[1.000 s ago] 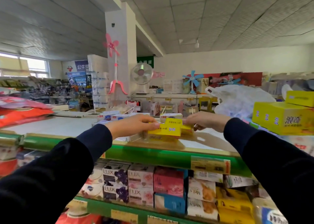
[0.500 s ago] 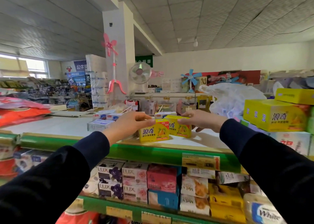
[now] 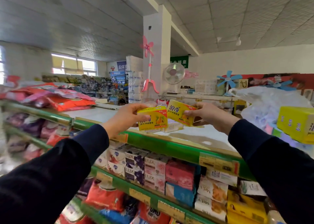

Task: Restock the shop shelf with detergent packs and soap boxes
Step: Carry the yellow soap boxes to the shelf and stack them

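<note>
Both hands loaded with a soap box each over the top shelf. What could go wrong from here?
1. The left hand and right hand each pinch a yellow soap box, left box and right box, by one end only; either might slip.
2. The boxes are nearly touching, so one may knock the other.
3. The small clear-wrapped box sits right beneath them near the green shelf edge; setting down could push it off.

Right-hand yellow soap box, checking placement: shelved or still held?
Held: the right hand grips the yellow soap box above the top shelf.
</note>
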Action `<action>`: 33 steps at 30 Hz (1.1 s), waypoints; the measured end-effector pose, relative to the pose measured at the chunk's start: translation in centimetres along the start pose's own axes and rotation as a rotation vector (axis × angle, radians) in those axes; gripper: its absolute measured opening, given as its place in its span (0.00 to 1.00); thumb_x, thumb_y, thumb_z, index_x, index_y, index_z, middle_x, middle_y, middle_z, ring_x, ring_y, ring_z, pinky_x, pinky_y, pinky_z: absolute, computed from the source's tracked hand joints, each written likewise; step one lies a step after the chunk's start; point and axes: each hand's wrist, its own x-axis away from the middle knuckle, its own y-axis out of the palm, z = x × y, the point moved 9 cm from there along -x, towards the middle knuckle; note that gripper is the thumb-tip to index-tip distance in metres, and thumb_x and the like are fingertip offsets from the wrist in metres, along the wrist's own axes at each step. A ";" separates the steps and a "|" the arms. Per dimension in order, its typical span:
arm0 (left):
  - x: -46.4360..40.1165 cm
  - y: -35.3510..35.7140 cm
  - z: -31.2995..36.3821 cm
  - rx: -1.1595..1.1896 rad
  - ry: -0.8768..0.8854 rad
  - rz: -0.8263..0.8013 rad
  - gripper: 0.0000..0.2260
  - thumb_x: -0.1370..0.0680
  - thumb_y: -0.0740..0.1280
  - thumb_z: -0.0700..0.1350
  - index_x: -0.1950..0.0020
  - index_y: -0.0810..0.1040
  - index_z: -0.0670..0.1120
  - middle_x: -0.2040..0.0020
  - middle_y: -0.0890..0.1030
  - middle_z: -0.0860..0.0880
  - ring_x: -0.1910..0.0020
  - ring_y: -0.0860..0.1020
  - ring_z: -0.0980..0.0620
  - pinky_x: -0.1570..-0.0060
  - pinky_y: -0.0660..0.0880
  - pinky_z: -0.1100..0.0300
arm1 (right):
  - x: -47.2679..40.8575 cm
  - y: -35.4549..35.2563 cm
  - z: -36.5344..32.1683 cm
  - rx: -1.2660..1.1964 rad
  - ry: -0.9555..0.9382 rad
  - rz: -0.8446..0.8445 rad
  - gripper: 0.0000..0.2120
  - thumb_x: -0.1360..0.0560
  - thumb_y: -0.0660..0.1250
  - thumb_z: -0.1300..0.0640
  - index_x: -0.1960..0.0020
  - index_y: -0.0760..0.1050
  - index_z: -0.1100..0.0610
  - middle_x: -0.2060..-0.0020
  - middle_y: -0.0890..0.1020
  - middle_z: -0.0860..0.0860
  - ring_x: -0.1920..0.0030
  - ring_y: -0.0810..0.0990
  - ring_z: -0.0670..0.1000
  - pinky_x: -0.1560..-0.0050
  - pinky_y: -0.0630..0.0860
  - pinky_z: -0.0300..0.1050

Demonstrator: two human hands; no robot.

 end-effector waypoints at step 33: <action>85.6 -26.2 24.7 -0.563 -0.730 1.187 0.19 0.32 0.78 0.58 0.42 0.82 0.60 0.47 0.87 0.51 0.51 0.86 0.49 0.58 0.81 0.56 | 53.5 53.3 -40.7 -0.403 -0.745 -1.293 0.11 0.25 0.76 0.54 0.44 0.80 0.49 0.54 0.88 0.50 0.54 0.88 0.52 0.49 0.85 0.51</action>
